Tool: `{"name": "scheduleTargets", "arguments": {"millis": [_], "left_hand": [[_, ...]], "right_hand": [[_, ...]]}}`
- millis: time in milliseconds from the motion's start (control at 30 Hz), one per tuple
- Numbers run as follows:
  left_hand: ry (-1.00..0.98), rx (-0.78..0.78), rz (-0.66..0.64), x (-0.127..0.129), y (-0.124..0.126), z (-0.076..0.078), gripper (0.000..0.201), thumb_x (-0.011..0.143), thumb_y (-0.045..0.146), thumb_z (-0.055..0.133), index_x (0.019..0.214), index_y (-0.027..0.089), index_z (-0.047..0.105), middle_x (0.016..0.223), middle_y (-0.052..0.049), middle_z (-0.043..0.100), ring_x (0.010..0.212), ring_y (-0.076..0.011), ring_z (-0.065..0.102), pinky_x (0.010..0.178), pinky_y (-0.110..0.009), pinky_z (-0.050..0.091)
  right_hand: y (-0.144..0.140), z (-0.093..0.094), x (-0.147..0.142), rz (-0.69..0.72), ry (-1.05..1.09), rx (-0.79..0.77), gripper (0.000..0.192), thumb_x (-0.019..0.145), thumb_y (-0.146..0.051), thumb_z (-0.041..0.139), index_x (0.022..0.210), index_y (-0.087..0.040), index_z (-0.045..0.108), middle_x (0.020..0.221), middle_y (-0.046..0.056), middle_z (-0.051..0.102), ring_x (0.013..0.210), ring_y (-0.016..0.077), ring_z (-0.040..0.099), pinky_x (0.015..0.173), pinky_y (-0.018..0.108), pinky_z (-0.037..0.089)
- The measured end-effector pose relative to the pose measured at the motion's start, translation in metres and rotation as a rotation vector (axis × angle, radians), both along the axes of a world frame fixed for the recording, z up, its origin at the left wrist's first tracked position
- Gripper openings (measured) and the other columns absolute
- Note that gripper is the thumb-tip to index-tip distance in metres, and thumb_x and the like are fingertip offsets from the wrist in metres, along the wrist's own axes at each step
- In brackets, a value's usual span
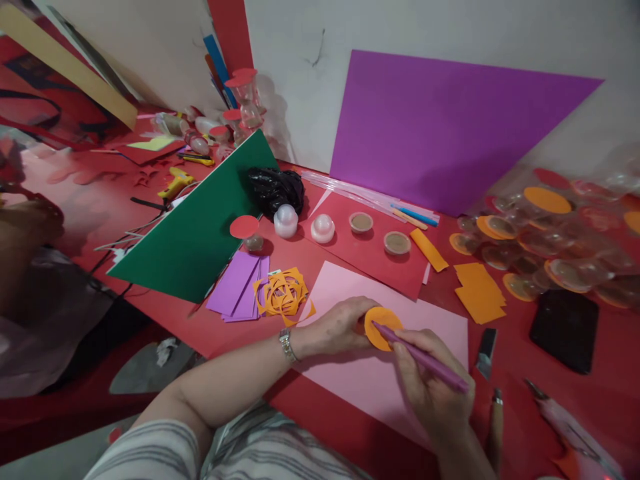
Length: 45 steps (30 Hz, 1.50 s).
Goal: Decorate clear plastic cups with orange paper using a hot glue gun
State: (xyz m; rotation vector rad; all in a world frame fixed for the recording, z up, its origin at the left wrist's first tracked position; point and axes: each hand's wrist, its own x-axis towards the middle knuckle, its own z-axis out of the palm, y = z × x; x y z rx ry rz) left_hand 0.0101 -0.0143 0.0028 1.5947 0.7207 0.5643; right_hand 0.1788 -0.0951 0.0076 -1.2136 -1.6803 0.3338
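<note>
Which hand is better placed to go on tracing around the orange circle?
The right hand: it holds the purple pencil with its tip at the orange paper circle, while the left hand presses that circle onto the pink sheet.

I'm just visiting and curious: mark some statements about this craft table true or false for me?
1. The right hand holds a purple pen. True.
2. The pen tip touches a green paper disc. False: the disc is orange.
3. The left hand steadies the disc on a pink sheet. True.
4. The purple sheet lies flat under the hands. False: it leans against the wall.
5. A wristwatch sits on the left wrist. True.
</note>
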Motion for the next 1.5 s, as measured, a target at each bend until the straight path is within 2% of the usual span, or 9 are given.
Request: {"name": "scheduleTargets", "arguments": {"millis": [433,733,867,1000,1133,1333,1500], "left_hand": [[0.007,0.053,-0.009,-0.001,0.002,-0.004,0.034,0.078,0.034,0.081,0.102,0.015,0.065,0.100,-0.006,0.068,0.090,-0.0177,0.062,0.083,-0.029,0.051],[0.025,0.021,0.005,-0.001,0.001,-0.005,0.042,0.075,0.042,0.083,0.103,0.016,0.064,0.102,-0.006,0.068,0.092,-0.0195,0.063,0.083,-0.030,0.050],[0.029,0.027,0.015,-0.001,0.000,-0.004,0.042,0.076,0.042,0.082,0.105,0.016,0.065,0.103,-0.007,0.069,0.093,-0.0198,0.063,0.084,-0.030,0.050],[0.039,0.036,0.018,-0.001,0.000,-0.003,0.044,0.076,0.041,0.082,0.107,0.015,0.065,0.106,-0.009,0.070,0.094,-0.0202,0.063,0.084,-0.031,0.050],[0.042,0.043,0.011,-0.002,0.000,-0.004,0.044,0.077,0.041,0.082,0.108,0.015,0.065,0.106,-0.009,0.070,0.095,-0.0201,0.064,0.085,-0.031,0.050],[0.048,0.046,0.007,-0.001,0.000,-0.002,0.039,0.077,0.034,0.082,0.107,0.015,0.066,0.103,-0.007,0.070,0.092,-0.0189,0.064,0.083,-0.029,0.051],[0.073,0.036,-0.016,-0.001,0.002,0.001,0.035,0.078,0.029,0.080,0.107,0.015,0.066,0.105,-0.008,0.070,0.094,-0.0198,0.065,0.085,-0.030,0.051]], "right_hand": [[-0.001,0.007,-0.003,0.057,-0.006,0.024,0.018,0.090,-0.008,0.060,0.102,-0.022,0.062,0.079,-0.001,0.065,0.066,0.0104,0.062,0.059,0.022,0.052],[-0.004,0.017,0.009,-0.051,-0.029,-0.022,0.013,0.090,-0.012,0.057,0.083,-0.023,0.058,0.066,-0.004,0.059,0.054,0.0109,0.055,0.047,0.023,0.042],[-0.005,0.021,0.011,-0.124,-0.010,-0.050,0.016,0.092,-0.015,0.055,0.078,-0.023,0.055,0.063,-0.003,0.054,0.052,0.0116,0.050,0.046,0.026,0.038],[-0.006,0.022,0.008,-0.118,0.001,-0.023,0.016,0.092,-0.016,0.056,0.077,-0.024,0.056,0.062,-0.004,0.054,0.052,0.0116,0.049,0.046,0.027,0.036],[-0.005,0.019,0.007,-0.191,0.037,-0.067,0.017,0.093,-0.019,0.056,0.077,-0.024,0.056,0.064,-0.004,0.055,0.054,0.0124,0.050,0.048,0.027,0.039],[0.004,0.005,0.009,-0.124,-0.011,0.042,0.010,0.091,-0.013,0.062,0.094,-0.022,0.064,0.078,0.000,0.068,0.067,0.0147,0.066,0.058,0.026,0.054],[0.010,0.000,0.005,-0.123,-0.003,0.057,0.013,0.092,-0.013,0.062,0.100,-0.022,0.065,0.083,0.002,0.069,0.073,0.0151,0.068,0.064,0.026,0.058]]}}
